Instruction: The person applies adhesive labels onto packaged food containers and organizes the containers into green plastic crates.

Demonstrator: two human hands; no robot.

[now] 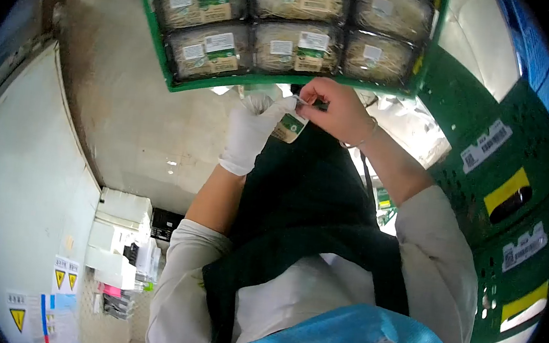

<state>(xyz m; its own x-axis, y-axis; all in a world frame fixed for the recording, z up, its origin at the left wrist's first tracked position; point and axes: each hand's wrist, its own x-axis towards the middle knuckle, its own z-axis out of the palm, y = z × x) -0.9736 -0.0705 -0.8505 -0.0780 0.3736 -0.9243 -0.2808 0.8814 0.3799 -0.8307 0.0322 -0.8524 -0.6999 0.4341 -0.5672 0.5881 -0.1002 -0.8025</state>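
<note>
My left hand [246, 135], in a white glove, is closed with its fingertips on a green and beige label [289, 127]. My bare right hand [340, 109] pinches the upper edge of the same label, so both hands meet there, just below the near rim of a green crate [243, 81]. Inside the crate lie several black-edged clear packs [210, 53] of pale thin strands, perhaps sprouts. Packs in the left and middle columns bear a white sticker and a green and beige label. A right-column pack [379, 60] shows only a small white sticker.
Stacked green crates [501, 191] with barcode tags and yellow patches rise on the right. On the left is a pale panel [27, 163] with warning signs. White boxes [119, 230] stand lower left. My dark apron [312, 188] hangs below my hands.
</note>
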